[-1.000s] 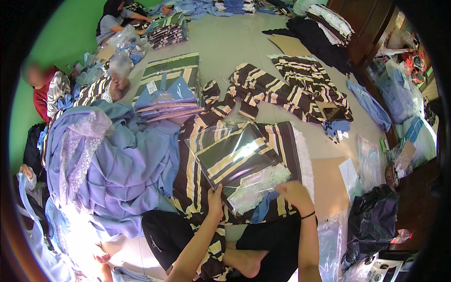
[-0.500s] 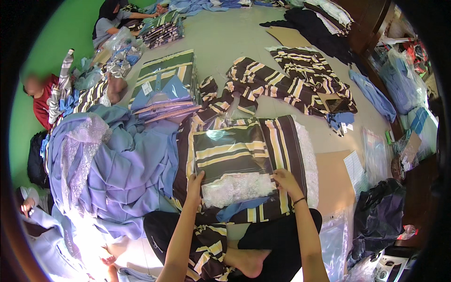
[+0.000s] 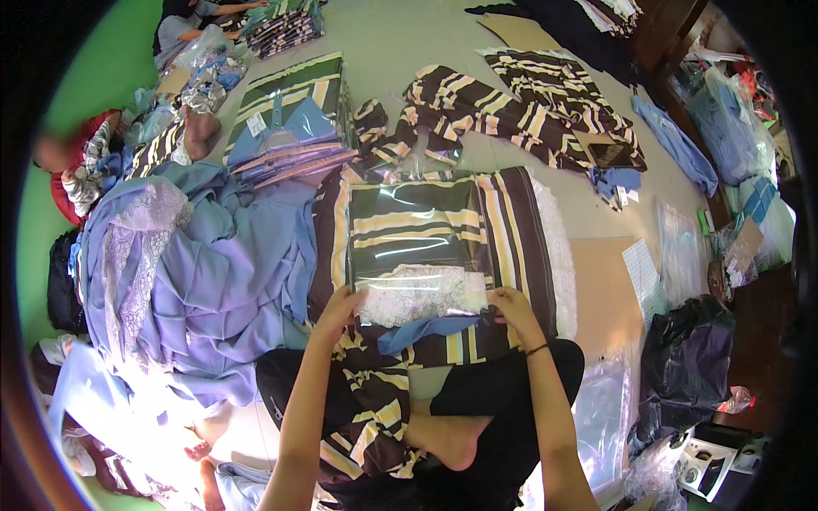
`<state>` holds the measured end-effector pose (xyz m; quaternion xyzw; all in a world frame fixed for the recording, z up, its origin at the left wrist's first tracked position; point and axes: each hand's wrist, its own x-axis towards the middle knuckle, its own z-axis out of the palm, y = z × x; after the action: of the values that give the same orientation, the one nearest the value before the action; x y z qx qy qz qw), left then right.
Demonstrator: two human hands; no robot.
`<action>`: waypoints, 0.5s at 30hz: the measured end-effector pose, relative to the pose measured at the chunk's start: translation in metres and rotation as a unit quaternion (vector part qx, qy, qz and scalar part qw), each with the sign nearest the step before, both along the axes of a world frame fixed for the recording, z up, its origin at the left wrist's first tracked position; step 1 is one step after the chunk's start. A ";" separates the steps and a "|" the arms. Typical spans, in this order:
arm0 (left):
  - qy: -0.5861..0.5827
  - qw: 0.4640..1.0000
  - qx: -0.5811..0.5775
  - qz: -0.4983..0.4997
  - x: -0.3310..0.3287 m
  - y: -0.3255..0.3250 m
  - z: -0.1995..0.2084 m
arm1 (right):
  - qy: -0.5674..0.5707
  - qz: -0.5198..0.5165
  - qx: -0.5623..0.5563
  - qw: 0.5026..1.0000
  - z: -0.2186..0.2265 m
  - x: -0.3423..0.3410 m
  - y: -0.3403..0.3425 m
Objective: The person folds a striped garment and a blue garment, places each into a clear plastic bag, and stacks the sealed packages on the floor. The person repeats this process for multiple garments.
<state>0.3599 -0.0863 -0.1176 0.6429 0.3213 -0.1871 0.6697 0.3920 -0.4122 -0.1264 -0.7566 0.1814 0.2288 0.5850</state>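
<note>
A clear plastic bag (image 3: 417, 251) lies in front of me with a folded garment inside, brown with cream and yellow stripes and a white lace band (image 3: 417, 294) at the near end. My left hand (image 3: 341, 308) pinches the bag's near left corner. On the opposite side, my right hand (image 3: 513, 311) grips the near right edge between thumb and fingers. Beneath the bag is a larger folded striped cloth (image 3: 521, 247) edged with white lace. A strip of blue fabric (image 3: 426, 332) shows just below the bag's near edge.
Left of me spreads a heap of blue-lilac cloth (image 3: 221, 281) with lace. Beyond stands a stack of bagged garments (image 3: 290, 119). Striped garments (image 3: 503, 115) lie ahead. Brown cardboard (image 3: 601, 294), plastic sleeves (image 3: 605, 426) and a black bag (image 3: 690, 362) lie right. People sit at left.
My view has tilted down, so the surroundings sit higher. Both hands have shifted to the bag's near corners, and its plastic now looks flatter over the garment.
</note>
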 end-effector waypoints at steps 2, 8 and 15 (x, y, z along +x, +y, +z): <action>0.038 0.994 0.035 -0.093 -0.015 0.007 -0.002 | 0.002 0.028 0.052 0.998 0.007 -0.008 -0.001; -0.267 0.900 0.342 0.031 -0.016 -0.009 0.000 | -0.319 0.003 -0.097 0.943 0.025 -0.017 0.030; -0.359 0.805 0.370 -0.295 -0.061 -0.040 0.025 | -0.396 0.210 -0.352 0.822 0.019 -0.052 0.052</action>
<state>0.2992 -0.1266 -0.0928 0.9267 -0.1025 0.0018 0.3614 0.3402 -0.3602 -0.1076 -0.9564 -0.1610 -0.0525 0.2380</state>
